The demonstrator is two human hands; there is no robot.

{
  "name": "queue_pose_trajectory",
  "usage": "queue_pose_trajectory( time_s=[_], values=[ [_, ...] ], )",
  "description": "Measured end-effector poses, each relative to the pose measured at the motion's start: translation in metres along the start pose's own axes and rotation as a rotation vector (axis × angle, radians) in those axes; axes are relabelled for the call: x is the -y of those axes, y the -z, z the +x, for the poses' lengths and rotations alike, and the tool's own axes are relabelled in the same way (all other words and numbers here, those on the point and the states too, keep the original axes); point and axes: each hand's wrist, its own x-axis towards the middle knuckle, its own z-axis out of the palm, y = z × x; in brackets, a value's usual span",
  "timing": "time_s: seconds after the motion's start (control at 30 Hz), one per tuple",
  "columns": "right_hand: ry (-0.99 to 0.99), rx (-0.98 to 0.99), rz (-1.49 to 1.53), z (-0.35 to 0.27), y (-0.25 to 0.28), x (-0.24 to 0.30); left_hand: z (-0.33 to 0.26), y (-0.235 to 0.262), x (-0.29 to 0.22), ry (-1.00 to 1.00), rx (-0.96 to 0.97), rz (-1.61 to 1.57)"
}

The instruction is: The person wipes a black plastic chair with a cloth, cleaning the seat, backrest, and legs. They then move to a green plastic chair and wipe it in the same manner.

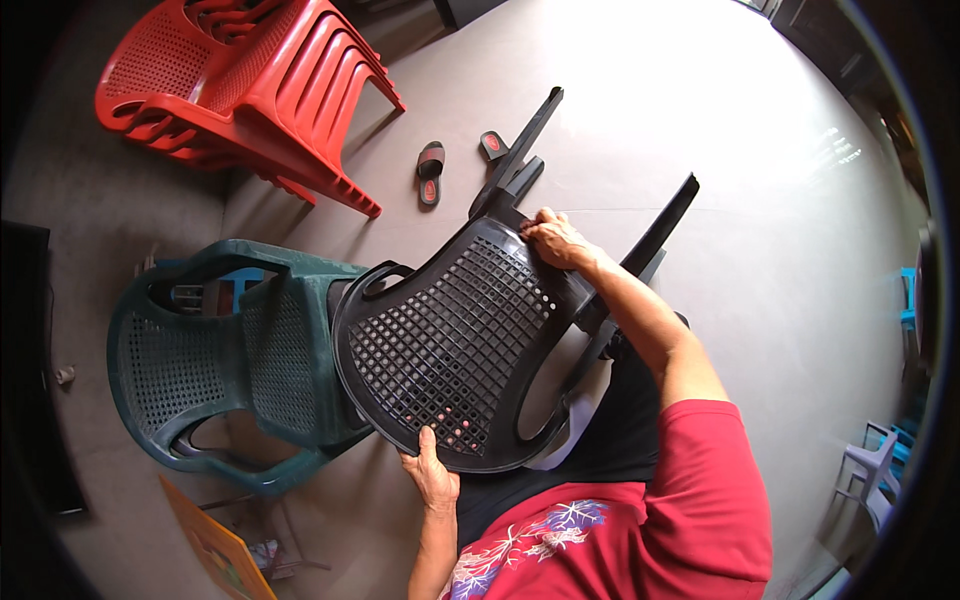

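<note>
A black plastic chair [440, 335] is tilted in front of me, its lattice backrest turned up and its legs pointing away. My left hand [434, 476] grips the top edge of the backrest, thumb on the upper face and fingers hidden behind. My right hand [556, 240] presses with curled fingers on the solid strip at the lower end of the lattice. Something dark shows under those fingertips, too small to name. A green plastic chair [238, 360] stands close on the left, and the black backrest overlaps its edge.
Stacked red plastic chairs [270, 100] stand at the far left. Two dark slippers, one slipper [430, 175] nearer the stack, lie on the floor beyond the black chair. At lower left leans an orange-edged board [215, 540]. A pale purple chair [870, 465] stands at the right.
</note>
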Motion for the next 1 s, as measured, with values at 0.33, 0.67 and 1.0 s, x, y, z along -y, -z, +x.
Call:
queue_pose_trajectory(
  time_s=[0.33, 0.67, 1.0],
  values=[
    [-0.153, 0.340, -0.476, -0.075, 0.056, 0.048, -0.005, 0.003, 0.007, -0.061, -0.026, -0.039],
    [0.033, 0.160, -0.341, -0.096, 0.047, 0.013, 0.022, 0.062, -0.049, 0.000, -0.063, 0.557],
    [0.147, 0.116, -0.269, -0.114, 0.064, 0.012, 0.179, 0.063, -0.052, 0.407, 0.192, -0.121]
  ],
)
